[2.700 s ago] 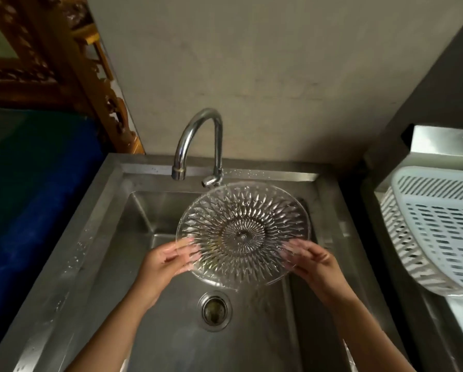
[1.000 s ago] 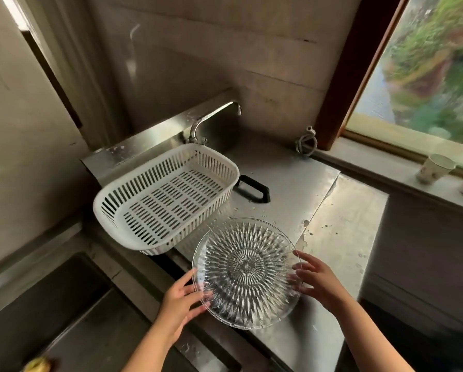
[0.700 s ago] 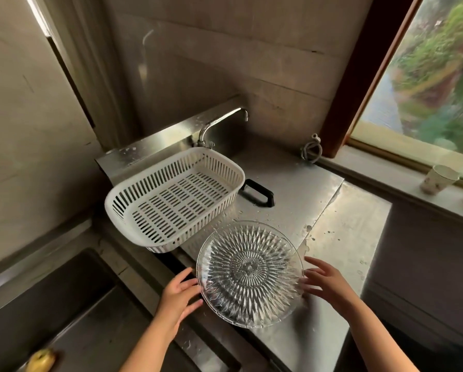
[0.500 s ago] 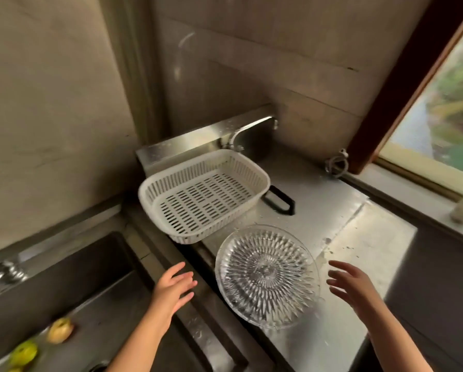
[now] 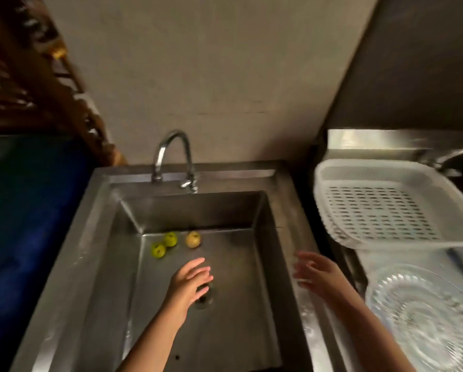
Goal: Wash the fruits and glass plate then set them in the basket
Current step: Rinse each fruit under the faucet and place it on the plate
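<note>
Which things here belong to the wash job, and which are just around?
Job: three fruits in the sink; glass plate on the counter; white basket; faucet; left hand; right hand.

Just around: blue surface; carved wooden frame.

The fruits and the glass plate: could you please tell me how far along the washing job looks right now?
Done, apparently: the glass plate lies on the counter right of the sink, below the white basket, not in it. In hand: nothing; the left hand reaches open over the basin and the right hand hovers open by its right rim. Left: three fruits lie at the basin's back, and the basket holds nothing.
</note>
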A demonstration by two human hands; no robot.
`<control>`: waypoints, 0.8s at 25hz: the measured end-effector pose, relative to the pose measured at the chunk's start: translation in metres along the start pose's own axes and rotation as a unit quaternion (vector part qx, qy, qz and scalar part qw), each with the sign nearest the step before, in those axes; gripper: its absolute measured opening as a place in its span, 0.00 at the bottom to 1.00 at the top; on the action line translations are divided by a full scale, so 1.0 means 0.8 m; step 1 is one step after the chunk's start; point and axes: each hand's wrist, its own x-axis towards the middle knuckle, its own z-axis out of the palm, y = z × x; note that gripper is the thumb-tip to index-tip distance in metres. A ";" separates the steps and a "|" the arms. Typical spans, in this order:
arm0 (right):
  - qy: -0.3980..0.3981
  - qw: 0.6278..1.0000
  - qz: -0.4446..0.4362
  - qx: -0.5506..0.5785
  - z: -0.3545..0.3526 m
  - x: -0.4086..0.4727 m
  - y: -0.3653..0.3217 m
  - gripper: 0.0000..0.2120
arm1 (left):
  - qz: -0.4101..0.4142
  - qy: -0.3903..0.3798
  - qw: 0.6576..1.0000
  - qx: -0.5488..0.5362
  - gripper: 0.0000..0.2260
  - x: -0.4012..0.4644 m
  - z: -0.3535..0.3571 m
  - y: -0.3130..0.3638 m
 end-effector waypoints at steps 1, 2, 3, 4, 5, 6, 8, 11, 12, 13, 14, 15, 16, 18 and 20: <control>-0.035 0.999 0.008 -0.020 0.031 0.022 0.009 0.11 | -0.003 0.026 1.000 -0.017 0.14 0.002 -0.026 -0.006; -0.063 0.997 0.013 -0.041 0.056 0.040 0.020 0.12 | -0.011 0.046 0.998 -0.028 0.14 0.006 -0.047 -0.013; -0.092 0.993 0.020 -0.065 0.084 0.061 0.032 0.12 | -0.020 0.072 0.996 -0.040 0.14 0.012 -0.069 -0.022; -0.116 0.989 0.028 -0.091 0.111 0.084 0.046 0.13 | -0.030 0.099 0.993 -0.049 0.14 0.021 -0.090 -0.033; -0.139 0.982 0.040 -0.119 0.142 0.111 0.064 0.14 | -0.035 0.125 0.990 -0.059 0.15 0.037 -0.112 -0.044; -0.155 0.976 0.051 -0.145 0.168 0.137 0.084 0.15 | -0.041 0.151 0.986 -0.063 0.16 0.056 -0.131 -0.057; -0.165 0.967 0.049 -0.189 0.216 0.190 0.126 0.17 | -0.030 0.203 0.978 -0.039 0.21 0.109 -0.164 -0.085; -0.160 0.961 0.015 -0.226 0.289 0.266 0.194 0.21 | 0.005 0.252 0.968 0.000 0.28 0.211 -0.206 -0.116; -0.162 0.960 -0.007 -0.228 0.312 0.287 0.207 0.22 | 0.019 0.259 0.966 0.012 0.27 0.247 -0.217 -0.120; -0.167 0.959 -0.030 -0.226 0.337 0.311 0.223 0.24 | 0.030 0.260 0.965 0.016 0.26 0.283 -0.227 -0.124; -0.171 0.960 -0.047 -0.217 0.361 0.335 0.239 0.24 | 0.034 0.256 0.966 0.018 0.24 0.318 -0.237 -0.128; -0.169 0.964 -0.055 -0.199 0.383 0.360 0.253 0.24 | 0.033 0.254 0.966 0.022 0.22 0.350 -0.245 -0.131; -0.164 0.969 -0.055 -0.178 0.402 0.383 0.265 0.23 | 0.032 0.255 0.966 0.026 0.20 0.376 -0.251 -0.133; -0.171 0.975 -0.039 -0.133 0.431 0.418 0.289 0.20 | 0.034 0.250 0.967 0.035 0.20 0.417 -0.260 -0.145; -0.180 0.980 -0.028 -0.085 0.455 0.436 0.306 0.15 | 0.031 0.248 0.968 0.020 0.19 0.441 -0.266 -0.157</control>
